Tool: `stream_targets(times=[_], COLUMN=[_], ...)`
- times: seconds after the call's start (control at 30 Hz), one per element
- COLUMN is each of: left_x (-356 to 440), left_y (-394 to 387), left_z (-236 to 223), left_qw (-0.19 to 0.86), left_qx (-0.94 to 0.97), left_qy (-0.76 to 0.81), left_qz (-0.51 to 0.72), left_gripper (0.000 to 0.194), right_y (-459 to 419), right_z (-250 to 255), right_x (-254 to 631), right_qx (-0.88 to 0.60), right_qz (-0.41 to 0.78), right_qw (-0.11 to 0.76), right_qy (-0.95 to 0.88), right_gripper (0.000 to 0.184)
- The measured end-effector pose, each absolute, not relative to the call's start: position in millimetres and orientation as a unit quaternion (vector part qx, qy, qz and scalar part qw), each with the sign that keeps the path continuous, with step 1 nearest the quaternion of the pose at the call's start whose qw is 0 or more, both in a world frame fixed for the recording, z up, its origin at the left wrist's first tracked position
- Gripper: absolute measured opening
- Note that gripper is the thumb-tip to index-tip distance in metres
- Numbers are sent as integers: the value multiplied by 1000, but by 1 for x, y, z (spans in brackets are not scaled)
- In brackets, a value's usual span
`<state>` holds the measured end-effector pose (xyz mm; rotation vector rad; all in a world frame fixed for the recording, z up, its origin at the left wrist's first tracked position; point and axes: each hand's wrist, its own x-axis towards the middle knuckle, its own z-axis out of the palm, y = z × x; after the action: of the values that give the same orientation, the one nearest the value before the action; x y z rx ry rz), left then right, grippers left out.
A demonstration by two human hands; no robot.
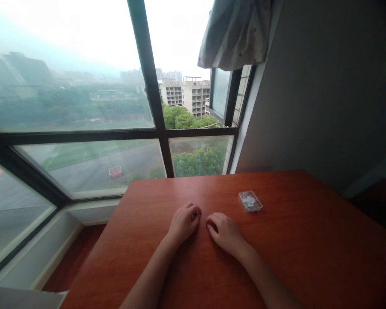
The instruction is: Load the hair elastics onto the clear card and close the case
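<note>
My left hand [184,221] rests on the reddish-brown wooden table [141,240], its fingers curled in toward the thumb. A small patch shows between those fingers, too small to name. Just to the right lies my right hand [225,231], also curled, with thumb and forefinger bent toward each other. What its fingers hold, if anything, is hidden. A narrow gap separates the two hands. Beyond my right hand, apart from it, stands a small clear plastic box [250,201] with whitish and some yellowish small pieces inside.
Behind the table is a dark-framed window [161,134] with one open pane [221,92] at the right. A pale curtain [236,36] hangs above it. A grey wall [315,94] rises on the right. Left of the table edge, a ledge [90,211] and dark red floor [73,257] show.
</note>
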<state>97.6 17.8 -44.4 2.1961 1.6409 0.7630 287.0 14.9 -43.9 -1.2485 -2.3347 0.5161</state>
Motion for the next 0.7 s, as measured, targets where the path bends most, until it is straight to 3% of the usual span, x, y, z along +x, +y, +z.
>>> stream_targets(times=[0.7], left_x=[99], left_y=[17], left_z=[-42], left_qw=[154], left_qx=[755], left_qy=[578], left_qz=[270], left_gripper=[15], right_y=[15], right_z=[-43], right_x=[286], right_qx=[-455], right_qz=[188], right_qw=[214], right_qy=[-844], right_gripper=[13])
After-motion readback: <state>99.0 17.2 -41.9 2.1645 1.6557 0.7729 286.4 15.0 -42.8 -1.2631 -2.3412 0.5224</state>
